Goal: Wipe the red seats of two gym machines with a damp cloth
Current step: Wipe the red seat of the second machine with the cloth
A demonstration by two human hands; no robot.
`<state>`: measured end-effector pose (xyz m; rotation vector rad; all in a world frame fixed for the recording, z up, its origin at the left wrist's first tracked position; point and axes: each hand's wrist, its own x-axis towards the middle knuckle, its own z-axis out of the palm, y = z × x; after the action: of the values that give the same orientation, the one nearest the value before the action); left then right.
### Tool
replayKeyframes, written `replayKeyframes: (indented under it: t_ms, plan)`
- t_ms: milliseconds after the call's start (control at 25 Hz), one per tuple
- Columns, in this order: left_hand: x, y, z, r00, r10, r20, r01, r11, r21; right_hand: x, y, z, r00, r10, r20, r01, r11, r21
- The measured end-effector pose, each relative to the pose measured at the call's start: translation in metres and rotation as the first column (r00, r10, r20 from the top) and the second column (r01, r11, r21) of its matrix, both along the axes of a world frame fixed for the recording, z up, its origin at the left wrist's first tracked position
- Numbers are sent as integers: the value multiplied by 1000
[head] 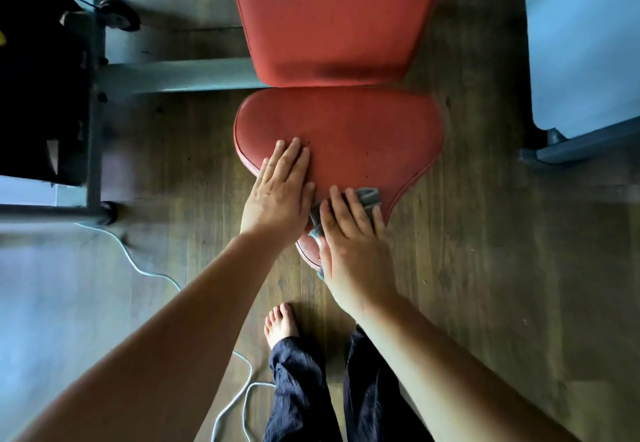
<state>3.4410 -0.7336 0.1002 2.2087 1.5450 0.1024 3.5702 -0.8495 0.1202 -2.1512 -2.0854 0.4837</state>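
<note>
A red padded seat (pixel 363 136) of a gym machine fills the middle of the view, narrowing toward me. Behind it rises the red backrest (pixel 336 15). My left hand (pixel 280 188) lies flat on the seat's near left part, fingers straight and together. My right hand (pixel 349 244) presses a grey cloth (pixel 367 197) onto the narrow front end of the seat, fingers straight over it. Most of the cloth is hidden under that hand; a folded edge shows beyond the fingertips and a bit hangs by the thumb.
Grey metal frame bars (pixel 93 136) of the machine stand at the left with a dark weight stack. Another pale machine part (pixel 581 46) is at the right. A light cable (pixel 239 389) trails over the wooden floor near my bare foot (pixel 280 324).
</note>
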Motion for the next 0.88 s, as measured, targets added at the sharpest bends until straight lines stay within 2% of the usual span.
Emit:
replayKeyframes:
  t_ms: [80, 240, 280, 480, 640, 880]
  plan:
    - [-2, -2, 1, 999, -10, -35, 11, 1000, 8, 14, 34, -8, 998, 56, 11, -56, 998, 16]
    - [11, -4, 9, 997, -1, -74, 0, 1000, -12, 50, 119, -24, 991, -130, 43, 131, 991, -23]
    - [20, -3, 11, 998, -13, -58, 12, 1000, -16, 54, 126, -28, 989, -133, 59, 134, 991, -23]
    - [49, 2, 3, 991, -73, 111, 75, 997, -12, 60, 118, -34, 993, -77, 90, 74, 997, 38]
    - [45, -2, -7, 992, -84, 90, 79, 995, 55, 58, 123, -33, 992, -78, 95, 74, 997, 35]
    - [49, -3, -12, 995, -71, 76, 65, 995, 76, 69, 126, -34, 1000, -1, -21, 2, 999, 45]
